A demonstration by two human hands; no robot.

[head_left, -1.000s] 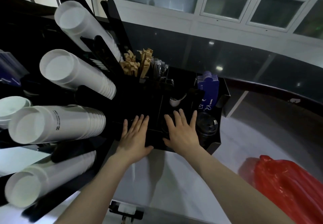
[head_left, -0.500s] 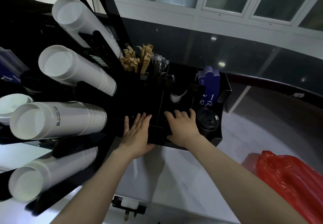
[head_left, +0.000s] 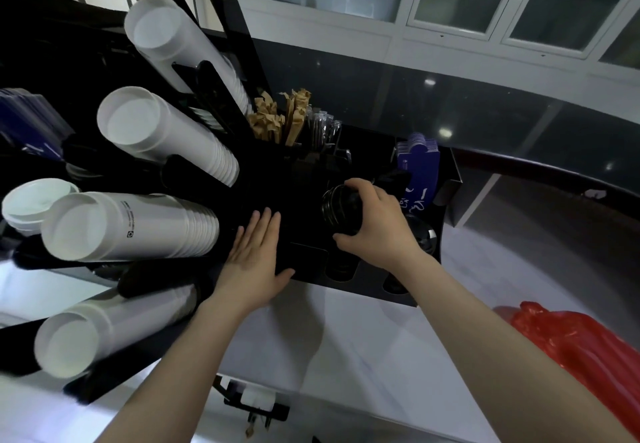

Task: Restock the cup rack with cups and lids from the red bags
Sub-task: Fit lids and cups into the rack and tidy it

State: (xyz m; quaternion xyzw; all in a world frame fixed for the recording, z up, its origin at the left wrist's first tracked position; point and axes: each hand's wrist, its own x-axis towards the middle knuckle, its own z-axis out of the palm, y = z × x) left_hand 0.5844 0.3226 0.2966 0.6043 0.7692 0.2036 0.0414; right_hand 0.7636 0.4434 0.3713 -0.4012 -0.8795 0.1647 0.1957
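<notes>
The black cup rack stands on the white counter, with long stacks of white paper cups lying in its slots on the left. My right hand grips a stack of black lids above the rack's middle compartment. My left hand lies flat with straight fingers on the rack's front, just left of the lids. More black lids sit in the slot to the right of my right hand. A red bag lies on the counter at the lower right.
Brown sugar sticks and wrapped stirrers stand in the rack's back compartments. Blue sleeves fill the back right slot. White lids are stacked at the far left. A dark glass partition runs behind the rack.
My right hand went from lying flat on the rack to curling round a stack of black lids and lifting it. My left hand stayed flat on the rack front.
</notes>
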